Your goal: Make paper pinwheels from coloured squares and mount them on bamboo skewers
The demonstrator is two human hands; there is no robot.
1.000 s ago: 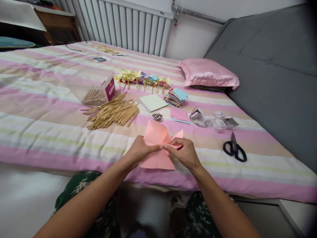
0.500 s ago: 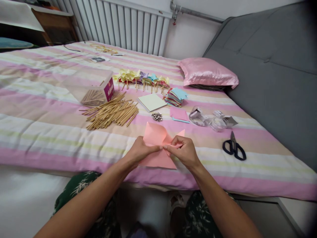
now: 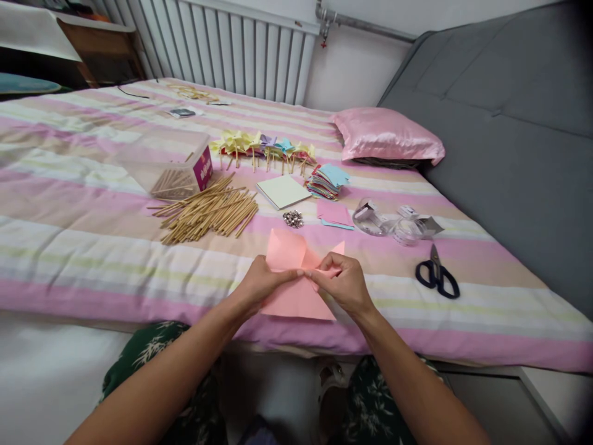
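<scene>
Salmon-pink paper (image 3: 296,301) is held between my two hands just above the near edge of the bed, with some of its corners bent up and in toward the middle. My left hand (image 3: 264,281) grips its left side, the thumb pressed near the centre. On the right, my right hand (image 3: 345,281) pinches a folded part, its thumb meeting the left thumb. The fingers beneath the paper are hidden. Just beyond it lies a small heap of shiny metal pieces (image 3: 293,218). Pink and blue paper pieces (image 3: 334,214) rest close by.
Wooden sticks (image 3: 208,213) lie beside a clear plastic box (image 3: 162,148). Finished paper pinwheels (image 3: 262,145) stand behind a pale paper pad (image 3: 283,191) and a stack of coloured cut paper (image 3: 327,181). Tape rolls (image 3: 407,230) and black-handled scissors (image 3: 437,275) lie right, below a pink pillow (image 3: 389,136).
The near flap of the pink paper has spread slightly lower and to the right. Both hands keep nearly the same place and grip.
</scene>
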